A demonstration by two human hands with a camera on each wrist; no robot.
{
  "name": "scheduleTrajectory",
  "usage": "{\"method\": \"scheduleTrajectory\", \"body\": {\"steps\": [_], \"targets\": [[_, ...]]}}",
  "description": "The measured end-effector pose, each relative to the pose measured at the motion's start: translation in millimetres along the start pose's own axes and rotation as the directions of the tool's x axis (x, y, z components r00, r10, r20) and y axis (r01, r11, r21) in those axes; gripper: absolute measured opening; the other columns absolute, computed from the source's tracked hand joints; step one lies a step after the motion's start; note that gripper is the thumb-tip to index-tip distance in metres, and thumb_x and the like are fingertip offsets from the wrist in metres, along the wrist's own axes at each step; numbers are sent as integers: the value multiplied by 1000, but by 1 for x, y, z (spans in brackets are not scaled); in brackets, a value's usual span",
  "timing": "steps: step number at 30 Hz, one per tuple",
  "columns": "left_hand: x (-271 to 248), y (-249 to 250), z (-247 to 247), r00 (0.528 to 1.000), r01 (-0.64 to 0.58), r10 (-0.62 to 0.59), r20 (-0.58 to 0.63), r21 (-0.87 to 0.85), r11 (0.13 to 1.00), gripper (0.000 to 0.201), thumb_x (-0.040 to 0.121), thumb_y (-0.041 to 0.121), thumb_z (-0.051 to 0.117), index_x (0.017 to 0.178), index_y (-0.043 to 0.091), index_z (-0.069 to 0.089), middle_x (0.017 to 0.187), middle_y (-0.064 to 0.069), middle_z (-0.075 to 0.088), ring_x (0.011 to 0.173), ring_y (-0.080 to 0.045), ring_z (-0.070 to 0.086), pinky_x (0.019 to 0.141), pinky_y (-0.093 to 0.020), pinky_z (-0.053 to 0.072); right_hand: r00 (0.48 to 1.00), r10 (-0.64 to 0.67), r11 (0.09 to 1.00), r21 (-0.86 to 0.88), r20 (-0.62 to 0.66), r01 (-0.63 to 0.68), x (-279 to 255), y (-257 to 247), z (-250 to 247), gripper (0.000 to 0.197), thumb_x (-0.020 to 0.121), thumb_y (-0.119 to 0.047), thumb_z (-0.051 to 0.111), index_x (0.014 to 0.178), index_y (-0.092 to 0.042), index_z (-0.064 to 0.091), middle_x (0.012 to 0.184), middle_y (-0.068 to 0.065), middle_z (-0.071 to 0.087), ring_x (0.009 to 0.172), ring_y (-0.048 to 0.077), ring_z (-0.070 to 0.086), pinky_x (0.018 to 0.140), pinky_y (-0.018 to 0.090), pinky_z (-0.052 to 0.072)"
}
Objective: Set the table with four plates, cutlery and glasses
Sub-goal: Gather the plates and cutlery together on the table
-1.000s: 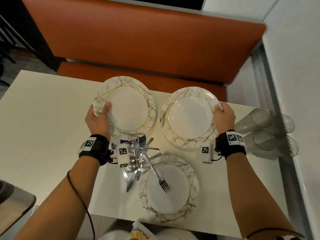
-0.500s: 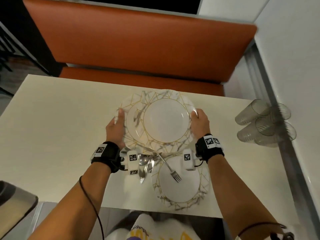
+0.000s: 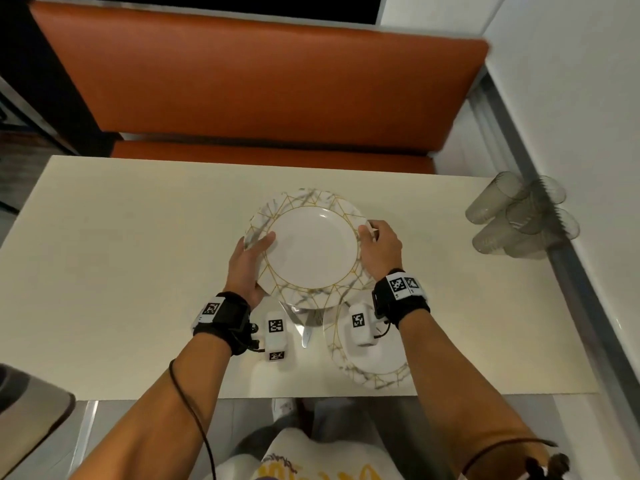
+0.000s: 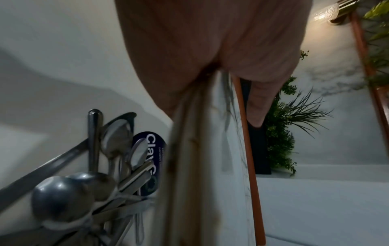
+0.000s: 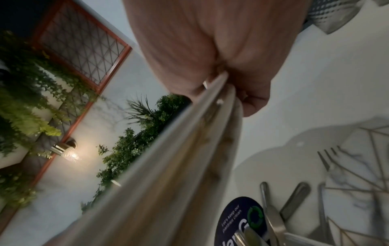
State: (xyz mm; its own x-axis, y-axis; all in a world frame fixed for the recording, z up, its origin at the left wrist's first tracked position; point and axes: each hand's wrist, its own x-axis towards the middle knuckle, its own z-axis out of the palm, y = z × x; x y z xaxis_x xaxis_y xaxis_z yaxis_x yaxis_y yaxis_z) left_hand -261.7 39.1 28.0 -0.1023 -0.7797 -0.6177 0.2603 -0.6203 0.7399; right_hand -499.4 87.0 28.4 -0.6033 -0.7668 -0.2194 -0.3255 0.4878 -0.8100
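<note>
Plates (image 3: 311,251): I see a stack, probably two, above the worktop (image 3: 131,271).
Left hand (image 3: 246,268): grasping left rim.
Right hand (image 3: 380,249): grasping right rim.

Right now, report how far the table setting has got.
Done: one plate lies on the table. In hand: left hand and right hand grip stacked plates. Left: spreading these, the piled cutlery, the clustered glasses.
</note>
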Motion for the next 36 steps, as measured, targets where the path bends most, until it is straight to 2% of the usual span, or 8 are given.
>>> {"method": "scheduleTrajectory", "body": {"steps": [6,8,10,15,19,26,31,36], "targets": [[0,-8,-6,999,-5,5,42,6,1000,50,87,18,83,131,24,62,120,-4,76,105,-26,76,86,-51,62,999,-42,997,64,16,41,-8,16,-15,31,105,-40,50,112,-16,68,105,0,68,98,18,61,87,30,47],[4,-10,-11,1000,-22,22,6,-2,1000,67,79,23,89,139,23,59,127,-6,73,112,-28,73,95,-54,58,999,-8,986,169,51,-1,-11,25,-19,34,106,-43,44,97,-22,69,93,-3,70,87,17,65,78,32,52],[7,-11,-14,999,-25,25,-45,7,1000,94,66,33,94,149,23,50,137,-5,67,117,-27,70,100,-53,56,997,59,976,205,54,-69,-16,35,-23,30,106,-35,44,106,-21,71,93,-1,73,81,20,69,67,33,55],[14,-12,-28,990,-42,40,-133,-15,999,113,58,37,95,156,23,41,145,-2,60,127,-25,63,110,-50,49,979,147,977,-173,142,-122,-33,83,-17,19,96,-12,58,108,-17,72,106,0,72,97,18,66,90,28,52],[18,-9,-41,984,-48,39,-172,-46,998,116,64,31,95,160,21,31,147,-4,58,130,-25,60,112,-50,47,941,225,929,-346,254,-129,-50,107,3,17,89,-12,67,103,-16,74,107,1,73,98,20,68,84,26,54],[22,-10,-58,968,-96,79,-236,-61,994,90,77,22,89,155,22,44,136,-5,67,118,-24,68,102,-47,55,939,201,856,-516,280,-29,-65,109,28,10,89,-13,69,86,-22,70,92,-3,66,89,23,67,87,36,57],[21,-10,-65,962,-152,137,-236,-47,987,59,83,16,84,138,24,63,119,-1,76,107,-20,74,92,-41,60,941,135,918,-396,309,-2,-62,101,40,13,90,-8,67,85,-20,69,90,-4,66,80,14,64,67,16,50],[19,-9,-70,961,-159,142,-239,-53,986,68,77,22,88,140,26,62,123,0,75,113,-21,72,99,-44,57,940,60,953,-299,336,46,-59,78,59,16,90,-13,75,106,-9,78,108,5,74,94,18,69,91,26,57]]}}
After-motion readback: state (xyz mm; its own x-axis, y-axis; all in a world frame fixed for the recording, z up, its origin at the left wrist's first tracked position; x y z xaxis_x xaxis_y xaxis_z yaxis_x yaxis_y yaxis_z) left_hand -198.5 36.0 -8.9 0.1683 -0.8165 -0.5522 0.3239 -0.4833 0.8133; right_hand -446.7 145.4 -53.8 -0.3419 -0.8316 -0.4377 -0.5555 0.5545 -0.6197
